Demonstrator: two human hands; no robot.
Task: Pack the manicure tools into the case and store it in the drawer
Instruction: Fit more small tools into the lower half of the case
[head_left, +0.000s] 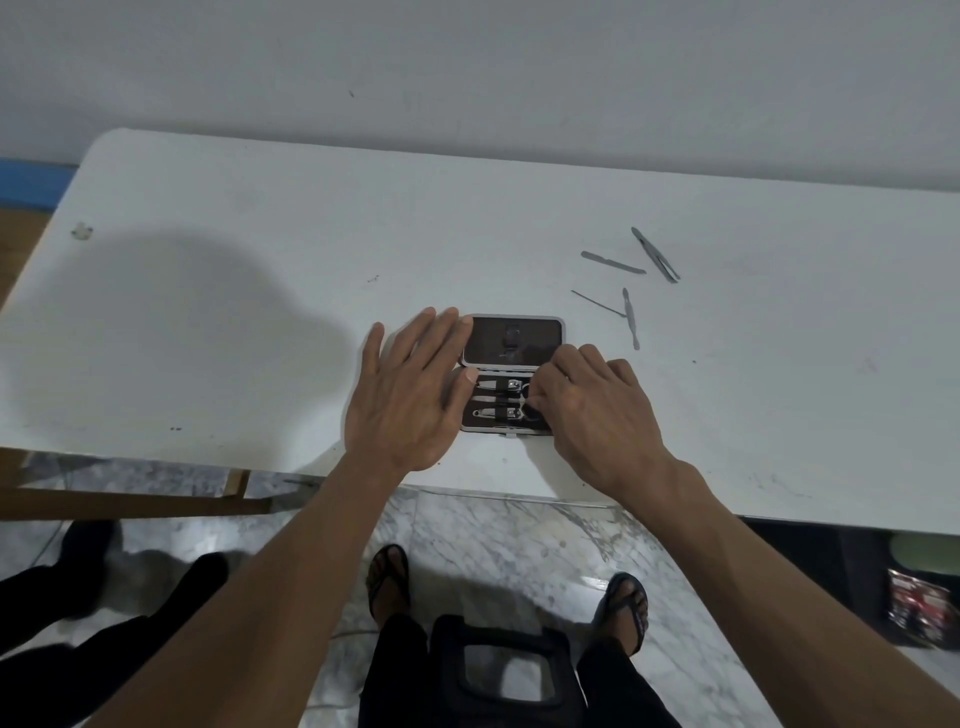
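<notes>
My left hand (402, 395), fingers flat, steadies the open case (511, 374); my right hand (587, 410) pinches scissors (527, 402) into their strap. Next I think: the loose tools (631, 280).

The right hand (592, 410) covers the right end of the open case (511, 374), hiding what its curled fingers grip. The bench (260, 260) runs past the right edge.

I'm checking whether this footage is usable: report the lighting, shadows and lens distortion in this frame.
Head view: dim, flat light; a broad soft shadow falls across the table left of the left hand. Wide-angle bending curves the table edges. The case lid shows a faint reflection. The loose tools stay readable; what the right hand works on is hidden.
</notes>
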